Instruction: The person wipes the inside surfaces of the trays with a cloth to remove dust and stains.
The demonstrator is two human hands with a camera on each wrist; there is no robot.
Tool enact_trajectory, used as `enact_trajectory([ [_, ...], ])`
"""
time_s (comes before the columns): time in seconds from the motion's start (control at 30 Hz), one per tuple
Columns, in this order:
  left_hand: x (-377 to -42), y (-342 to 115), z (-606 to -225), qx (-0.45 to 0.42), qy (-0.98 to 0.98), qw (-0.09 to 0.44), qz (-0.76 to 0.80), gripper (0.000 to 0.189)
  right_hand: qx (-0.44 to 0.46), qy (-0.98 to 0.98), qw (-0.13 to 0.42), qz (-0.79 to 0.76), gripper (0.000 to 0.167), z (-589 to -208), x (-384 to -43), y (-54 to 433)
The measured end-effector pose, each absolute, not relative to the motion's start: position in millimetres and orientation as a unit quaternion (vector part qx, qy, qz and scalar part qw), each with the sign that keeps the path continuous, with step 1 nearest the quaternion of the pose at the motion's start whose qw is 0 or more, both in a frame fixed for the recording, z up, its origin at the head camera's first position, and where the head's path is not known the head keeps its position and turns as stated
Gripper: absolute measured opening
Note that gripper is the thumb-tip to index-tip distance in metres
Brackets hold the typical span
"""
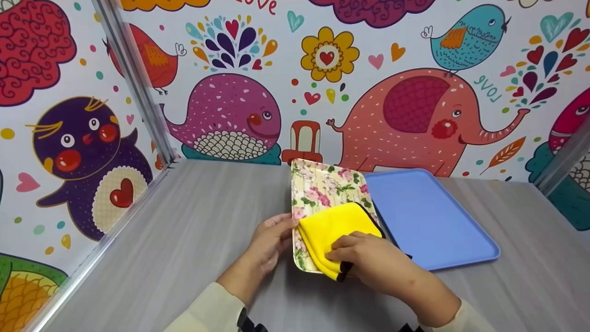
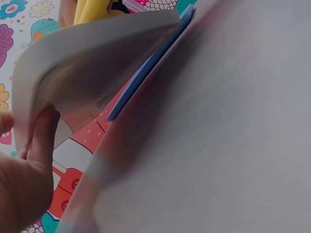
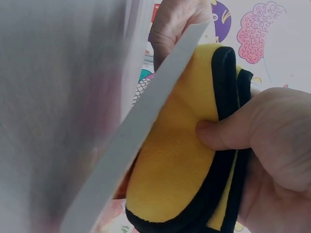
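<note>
Raised over the table is a floral tray [image 1: 329, 184], patterned with pink flowers on cream. My left hand [image 1: 268, 244] grips it by the left rim, thumb on top and fingers against its pale underside [image 2: 82, 73]. A folded yellow cloth [image 1: 343, 221] with black edging lies over the tray's lower right part. Bunching that cloth, my right hand [image 1: 375, 260] holds it against the tray's surface; in the right wrist view the thumb [image 3: 218, 136] presses on the folded cloth near the tray's edge.
A plain blue tray [image 1: 433, 216] lies flat on the grey wood-look table [image 1: 203, 221], right of the floral tray and partly overlapped by it. Printed panels with cartoon animals [image 1: 230, 115] stand behind and at the left, joined by a metal corner strip [image 1: 138, 78].
</note>
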State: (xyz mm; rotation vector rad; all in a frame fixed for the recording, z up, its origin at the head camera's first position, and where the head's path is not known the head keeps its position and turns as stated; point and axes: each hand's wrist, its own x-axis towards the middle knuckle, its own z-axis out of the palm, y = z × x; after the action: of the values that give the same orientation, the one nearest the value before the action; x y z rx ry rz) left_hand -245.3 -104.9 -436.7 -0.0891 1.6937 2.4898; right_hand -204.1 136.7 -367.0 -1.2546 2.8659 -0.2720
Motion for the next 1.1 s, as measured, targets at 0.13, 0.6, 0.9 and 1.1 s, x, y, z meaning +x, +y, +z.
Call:
enact_trajectory([
  [0.13, -245.7, -104.8, -437.2, -0.032, 0.563, 0.064, 0.824, 0.047, -0.392, 0.915, 0.027, -0.093, 0.046, -363.2, -203.9, 139.5],
  [0.6, -247.4, -106.1, -435.7, -0.031, 0.553, 0.058, 0.831, 0.041, -0.381, 0.917, 0.054, -0.106, 0.043, -356.7, -209.3, 148.6],
  [0.9, -246.1, -105.3, -435.6, -0.031, 0.557, 0.064, 0.827, 0.043, -0.408, 0.906, -0.001, -0.11, 0.037, -362.6, -217.2, 157.0],
  [1.1, -245.0, -104.5, -435.9, -0.033, 0.558, 0.066, 0.826, 0.042, -0.402, 0.908, -0.009, -0.116, 0.042, -367.9, -220.4, 158.0],
])
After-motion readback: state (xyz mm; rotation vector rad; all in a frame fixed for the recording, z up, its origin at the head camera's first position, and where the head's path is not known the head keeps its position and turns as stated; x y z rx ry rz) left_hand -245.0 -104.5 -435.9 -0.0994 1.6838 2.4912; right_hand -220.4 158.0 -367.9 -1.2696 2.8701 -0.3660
